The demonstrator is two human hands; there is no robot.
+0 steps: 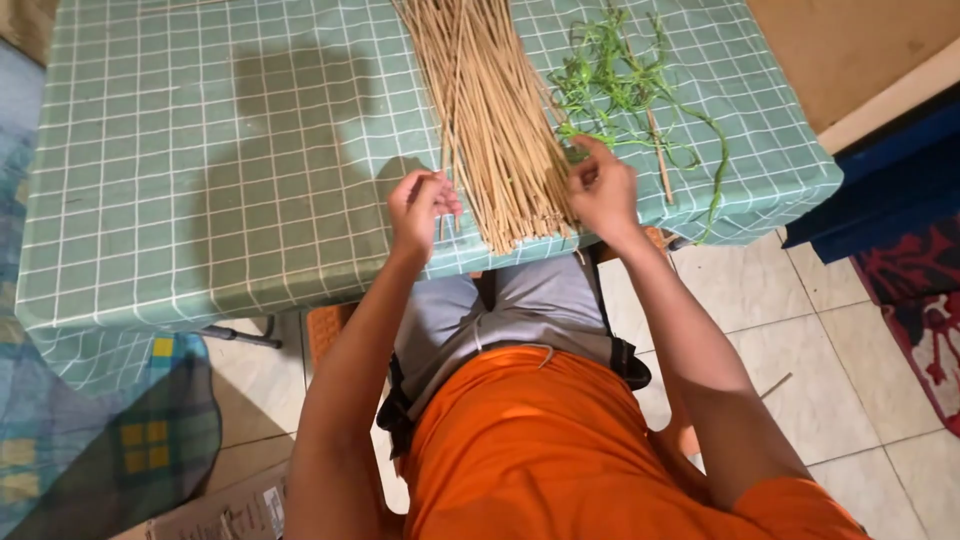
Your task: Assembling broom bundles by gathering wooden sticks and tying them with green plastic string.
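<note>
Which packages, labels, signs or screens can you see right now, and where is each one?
Cardboard box: bottom edge of the view, on the floor left of the person's left arm; flat brown flap with a small pale printed label at its right end. Only part of it shows.
No signs or screens in view.

**A checked tabletop over a tiled floor**

The tabletop (200, 150) is covered with a pale green cloth printed in a white grid, its edge hanging down at the front and right. A soft shadow falls across the middle of the cloth. Below lies a floor (800, 370) of cream tiles with dark joints. A red patterned rug (925, 300) lies at the right edge, next to a dark blue panel (880, 180). Brown board shows in the top right corner. At lower left lies a blue-green checked fabric (100, 430), with a cardboard box (220, 515) beside it.
</note>
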